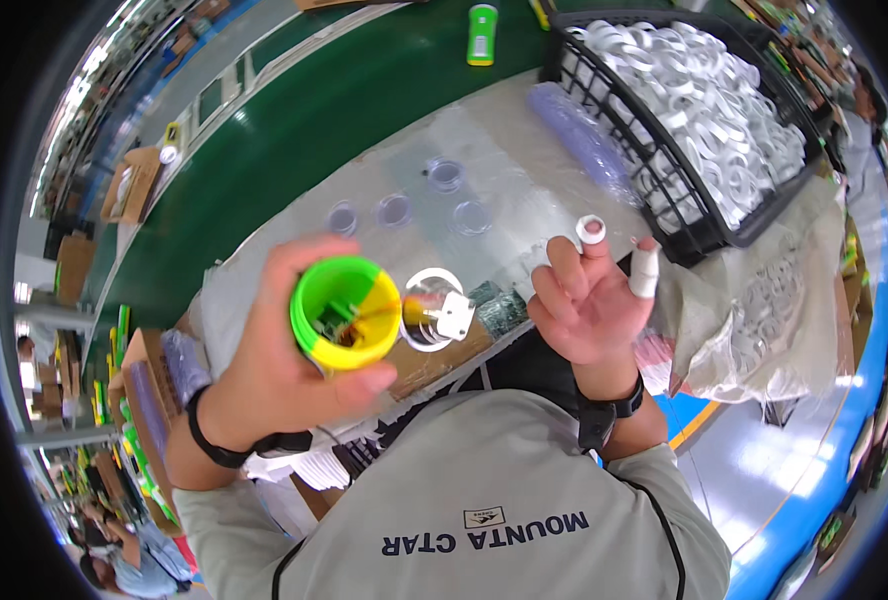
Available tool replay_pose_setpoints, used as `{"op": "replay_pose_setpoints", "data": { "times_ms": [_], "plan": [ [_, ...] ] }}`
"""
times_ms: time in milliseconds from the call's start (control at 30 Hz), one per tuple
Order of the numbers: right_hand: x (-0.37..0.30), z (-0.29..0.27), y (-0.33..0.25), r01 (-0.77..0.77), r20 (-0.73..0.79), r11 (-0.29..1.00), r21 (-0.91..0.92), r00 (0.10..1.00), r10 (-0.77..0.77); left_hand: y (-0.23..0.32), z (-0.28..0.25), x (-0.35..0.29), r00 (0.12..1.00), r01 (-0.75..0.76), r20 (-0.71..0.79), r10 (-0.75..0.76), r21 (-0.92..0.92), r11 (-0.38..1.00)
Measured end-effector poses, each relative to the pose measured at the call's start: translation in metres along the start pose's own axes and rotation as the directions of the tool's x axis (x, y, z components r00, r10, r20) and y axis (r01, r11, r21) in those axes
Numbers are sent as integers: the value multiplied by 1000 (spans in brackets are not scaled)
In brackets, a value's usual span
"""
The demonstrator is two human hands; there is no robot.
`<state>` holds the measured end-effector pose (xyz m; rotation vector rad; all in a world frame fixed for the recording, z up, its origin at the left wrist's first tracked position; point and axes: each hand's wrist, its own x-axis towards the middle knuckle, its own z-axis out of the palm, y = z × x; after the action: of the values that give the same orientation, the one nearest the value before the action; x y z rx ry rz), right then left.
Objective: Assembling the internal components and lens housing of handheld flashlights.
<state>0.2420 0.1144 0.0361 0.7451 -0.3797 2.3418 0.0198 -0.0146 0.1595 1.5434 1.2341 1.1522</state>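
Observation:
My left hand (279, 375) is wrapped round a green and yellow plastic housing (314, 345), shaped like a cup, with its open end facing up. Dark parts and what look like wires show inside it. Just right of the housing is a round white-rimmed part (426, 345) with a small white plate (455, 317) on it; I cannot tell whether wires join the two. My right hand (592, 315) is raised palm up, fingers apart and partly bent, holding nothing. White wrapping covers two of its fingertips. Beyond the hands, several clear round lenses (471, 218) lie on the sheet-covered table (304, 205).
A black crate (686, 180) heaped with white rings (699, 110) stands at the far right, a purplish plastic roll (579, 135) beside it. Past the table runs a green conveyor belt (384, 110) carrying a green flashlight (481, 36). A translucent bag (764, 320) sits at right.

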Motion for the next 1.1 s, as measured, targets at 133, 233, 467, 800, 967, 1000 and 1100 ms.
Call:
{"op": "replay_pose_setpoints", "data": {
  "times_ms": [133,233,467,800,967,1000,1100],
  "plan": [
    [10,36,27,33,-325,893,-449,925,-197,11,19,25,959,-261,45,280,524,811],
    [13,50,31,56,-258,772,-633,925,-279,-8,53,34,963,-249,61,262,574,780],
    [13,60,2,43,47,-21,-999,965,-259,-58,75,38,989,-144,28,142,310,940],
    [63,71,33,118,-295,-705,-699,850,435,-99,39,38,914,-389,185,360,155,908],
    [69,36,34,-254,-269,-94,-963,938,220,-130,28,23,945,-285,69,320,-305,908],
    [71,28,29,-399,-425,-266,-877,904,46,-137,25,19,948,-285,45,315,-318,904],
    [68,-33,5,-269,-385,-723,-636,923,-5,-151,15,19,855,-464,95,509,-294,835]
  ]
}}
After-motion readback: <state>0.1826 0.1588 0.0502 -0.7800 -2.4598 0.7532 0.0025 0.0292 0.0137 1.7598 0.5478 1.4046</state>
